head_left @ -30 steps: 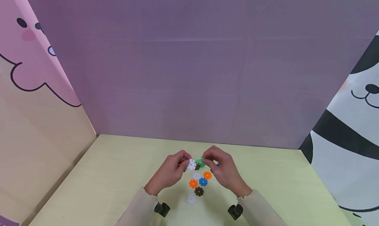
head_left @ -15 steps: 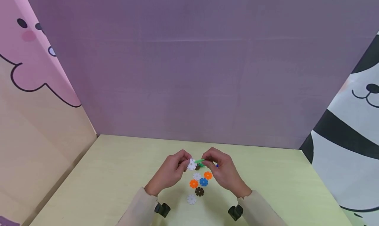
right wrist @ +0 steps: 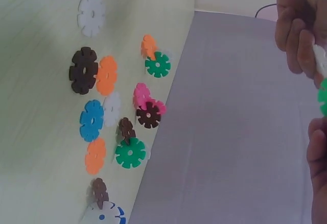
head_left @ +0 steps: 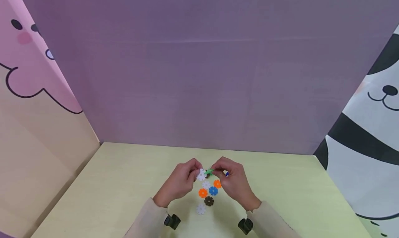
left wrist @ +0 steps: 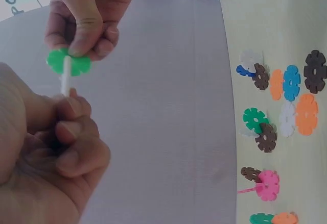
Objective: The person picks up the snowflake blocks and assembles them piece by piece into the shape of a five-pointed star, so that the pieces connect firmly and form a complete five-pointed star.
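Over the far half of the table, my left hand (head_left: 180, 179) pinches a white notched plastic disc (head_left: 201, 175) by its edge. My right hand (head_left: 233, 178) grips a bright green notched disc (left wrist: 80, 67) between thumb and fingers. In the left wrist view the white disc stands edge-on and overlaps the green one, roughly crosswise to it. Both discs appear at the right border of the right wrist view, partly cut off. Fingers hide much of each disc, and I cannot tell how deep their notches sit in one another.
On the table (head_left: 131, 182) below my hands lie loose discs: blue (head_left: 213, 191), brown (head_left: 209, 201), orange (head_left: 203, 193) and white (head_left: 201, 209). Further back are several joined groups, including a green and brown one (right wrist: 130, 153) and a pink and brown one (right wrist: 148, 115). A purple-grey backdrop (head_left: 199, 75) rises behind.
The green disc has come a little left and down, from beside the white disc to overlapping its edge. My right hand shifted slightly with it; the left hand barely moved.
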A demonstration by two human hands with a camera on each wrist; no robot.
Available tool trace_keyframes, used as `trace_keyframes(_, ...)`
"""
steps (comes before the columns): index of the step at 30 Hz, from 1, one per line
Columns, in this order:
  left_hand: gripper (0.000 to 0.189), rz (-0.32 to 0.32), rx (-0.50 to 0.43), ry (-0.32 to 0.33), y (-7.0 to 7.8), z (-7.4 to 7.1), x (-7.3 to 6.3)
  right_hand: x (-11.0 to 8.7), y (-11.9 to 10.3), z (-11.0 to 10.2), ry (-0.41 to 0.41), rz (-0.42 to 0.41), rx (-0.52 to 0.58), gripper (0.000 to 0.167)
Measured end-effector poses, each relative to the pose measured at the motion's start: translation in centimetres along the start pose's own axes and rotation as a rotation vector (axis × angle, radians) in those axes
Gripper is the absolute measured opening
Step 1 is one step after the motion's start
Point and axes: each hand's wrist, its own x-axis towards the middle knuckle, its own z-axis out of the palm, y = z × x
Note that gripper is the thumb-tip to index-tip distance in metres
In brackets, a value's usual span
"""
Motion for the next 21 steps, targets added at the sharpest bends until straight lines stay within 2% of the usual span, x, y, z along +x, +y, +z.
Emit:
trace_keyframes(5, 0.006, -0.036, 0.045, 0.029, -0.5, 0.4, 0.4, 0.1, -0.1, 0.3, -0.007, 0.057, -0.006, 0.027)
trace_keyframes(9, 0.005, -0.076, 0.045, 0.064, -1.5, 0.0, 0.6, 0.2, 0.6, 1.0, -0.073, 0.197, -0.056, 0.021)
trace_keyframes(11, 0.005, -0.089, 0.037, 0.081, -2.0, -0.4, 0.7, -0.2, 1.4, 1.2, -0.145, 0.271, -0.108, 0.022)
trace_keyframes(14, 0.005, -0.103, 0.028, 0.104, -2.6, -0.8, 0.6, -1.3, 2.7, 1.5, -0.307, 0.336, -0.166, 0.016)
trace_keyframes(18, 0.005, -0.096, 0.021, 0.124, -3.0, -1.0, 0.3, -3.1, 4.4, 2.1, -0.535, 0.342, -0.17, 0.015)
trace_keyframes(21, 0.005, -0.099, 0.008, 0.122, -2.9, -1.1, 0.2, -4.0, 5.1, 2.7, -0.622, 0.345, -0.193, 0.021)
